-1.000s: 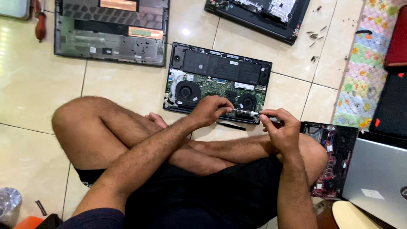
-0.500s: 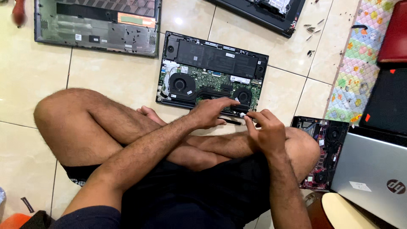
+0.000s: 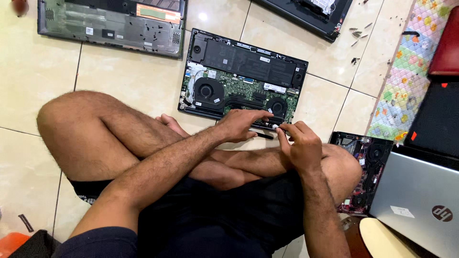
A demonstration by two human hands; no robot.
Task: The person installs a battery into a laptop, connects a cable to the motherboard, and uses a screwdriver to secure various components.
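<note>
Left hand point(image 3: 241, 125) fingers flat and right hand point(image 3: 300, 145) fingers pinched together on the near edge of the opened black laptop base point(image 3: 241, 79) on the tiled floor point(image 3: 124, 81); stiff but fragile, best held by its rim.

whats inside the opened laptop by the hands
Inside the opened laptop: two round fans, green board, a dark battery. The left hand and right hand cover its near edge.

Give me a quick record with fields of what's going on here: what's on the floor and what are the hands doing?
Setting: tiled floor, person sitting cross-legged
Main item: opened laptop, back cover off, two fans and circuit board exposed
Left hand: resting on the laptop's near edge
Right hand: fingertips pinching at the same edge; whether it holds anything, cannot tell
Beside it: dark slim tool on the floor
Nearby: grey bottom cover, loose screws, silver laptop
</note>
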